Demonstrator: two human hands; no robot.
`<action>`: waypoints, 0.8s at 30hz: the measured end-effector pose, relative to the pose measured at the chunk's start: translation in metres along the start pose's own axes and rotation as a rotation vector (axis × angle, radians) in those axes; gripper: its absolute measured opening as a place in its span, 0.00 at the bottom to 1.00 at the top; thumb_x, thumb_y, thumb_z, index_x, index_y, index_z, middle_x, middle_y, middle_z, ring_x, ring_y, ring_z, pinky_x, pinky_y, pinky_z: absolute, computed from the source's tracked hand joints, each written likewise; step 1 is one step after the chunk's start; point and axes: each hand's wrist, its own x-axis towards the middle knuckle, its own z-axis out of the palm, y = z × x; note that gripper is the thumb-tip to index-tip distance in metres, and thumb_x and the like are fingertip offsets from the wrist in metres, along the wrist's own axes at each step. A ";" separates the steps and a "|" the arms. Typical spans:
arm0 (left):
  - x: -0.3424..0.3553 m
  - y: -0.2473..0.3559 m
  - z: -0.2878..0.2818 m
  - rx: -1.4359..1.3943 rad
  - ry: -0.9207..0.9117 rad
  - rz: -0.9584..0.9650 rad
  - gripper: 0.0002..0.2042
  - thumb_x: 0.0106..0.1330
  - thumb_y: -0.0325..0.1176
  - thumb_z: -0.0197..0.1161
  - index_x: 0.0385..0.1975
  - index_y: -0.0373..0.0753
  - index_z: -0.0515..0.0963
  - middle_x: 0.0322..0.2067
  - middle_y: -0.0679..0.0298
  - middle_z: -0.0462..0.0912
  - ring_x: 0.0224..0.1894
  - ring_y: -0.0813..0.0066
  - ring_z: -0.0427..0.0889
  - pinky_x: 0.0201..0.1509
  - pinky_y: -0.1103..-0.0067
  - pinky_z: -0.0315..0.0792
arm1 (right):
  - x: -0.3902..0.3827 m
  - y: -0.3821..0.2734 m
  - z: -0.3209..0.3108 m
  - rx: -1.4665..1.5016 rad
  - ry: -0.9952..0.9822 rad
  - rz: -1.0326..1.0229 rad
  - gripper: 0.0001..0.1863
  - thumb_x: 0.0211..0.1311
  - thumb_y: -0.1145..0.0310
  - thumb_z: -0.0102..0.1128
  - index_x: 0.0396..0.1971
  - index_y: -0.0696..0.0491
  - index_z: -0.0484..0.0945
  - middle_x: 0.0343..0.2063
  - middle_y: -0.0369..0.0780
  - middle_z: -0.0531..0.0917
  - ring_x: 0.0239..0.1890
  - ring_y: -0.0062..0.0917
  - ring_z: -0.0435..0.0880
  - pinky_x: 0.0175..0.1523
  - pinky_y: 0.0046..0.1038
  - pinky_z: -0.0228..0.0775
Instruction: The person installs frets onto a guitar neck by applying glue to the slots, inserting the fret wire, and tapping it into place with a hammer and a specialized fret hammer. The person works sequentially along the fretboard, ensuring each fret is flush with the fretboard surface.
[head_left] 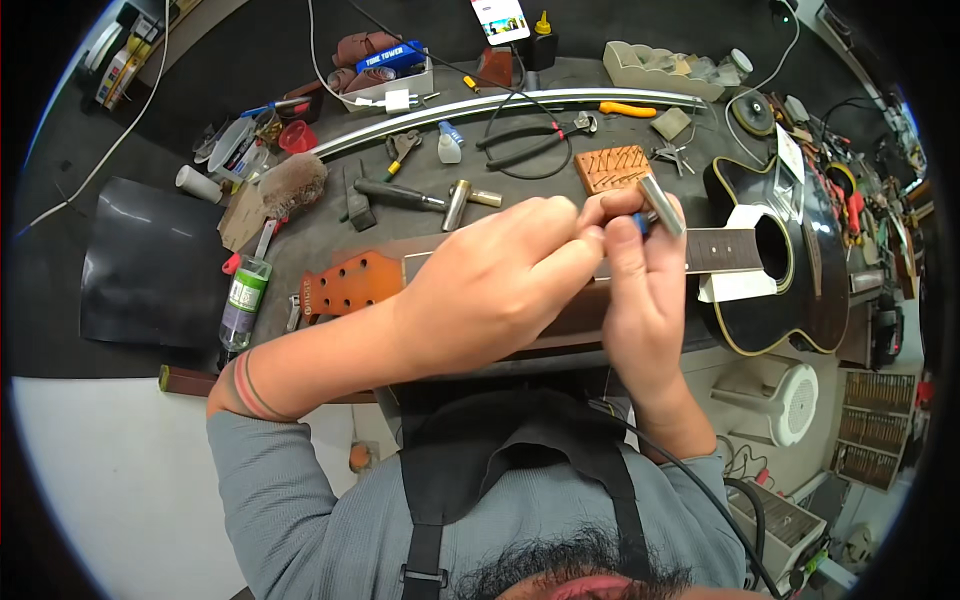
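My left hand (510, 275) is closed, its fingertips pinched together against the fingers of my right hand. What it pinches is hidden. My right hand (645, 290) is closed around a tool with a shiny silver cylinder (662, 206) and a small blue part, tilted above the neck. Below both hands lies a black acoustic guitar (735, 325), its body to the right and its orange-brown headstock (350, 284) to the left. White sheets (738, 288) cover the top beside the sound hole. Just beyond my right hand sits a wooden block (612, 168) with rows of slim metal pieces.
A hammer (457, 205), pliers (404, 150), long-handled cutters (535, 145) and a small dropper bottle (449, 147) lie on the dark bench. A long metal strip (450, 108) curves behind them. Left stands a green-labelled bottle (245, 300); a white stool (797, 405) is at right.
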 end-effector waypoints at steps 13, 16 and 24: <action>-0.073 -0.193 -0.017 0.217 -0.947 -0.516 0.19 0.64 0.30 0.76 0.54 0.39 0.81 0.52 0.54 0.85 0.61 0.48 0.82 0.63 0.59 0.77 | 0.012 0.013 -0.032 0.765 -0.341 0.769 0.19 0.90 0.57 0.40 0.59 0.57 0.73 0.34 0.35 0.69 0.21 0.11 0.60 0.20 0.16 0.52; -0.076 -0.203 -0.004 0.126 -0.947 -0.486 0.13 0.64 0.28 0.74 0.47 0.37 0.83 0.43 0.50 0.87 0.52 0.46 0.86 0.57 0.57 0.78 | 0.015 0.017 -0.026 0.747 -0.353 0.783 0.19 0.90 0.57 0.41 0.59 0.56 0.73 0.34 0.35 0.70 0.20 0.11 0.60 0.20 0.15 0.52; -0.061 -0.193 -0.028 -0.003 -0.547 -0.558 0.09 0.75 0.33 0.64 0.50 0.38 0.81 0.44 0.53 0.85 0.48 0.54 0.85 0.54 0.65 0.76 | 0.017 0.020 0.007 -0.731 -0.508 -0.063 0.07 0.73 0.76 0.65 0.46 0.60 0.86 0.41 0.39 0.87 0.42 0.26 0.86 0.48 0.27 0.78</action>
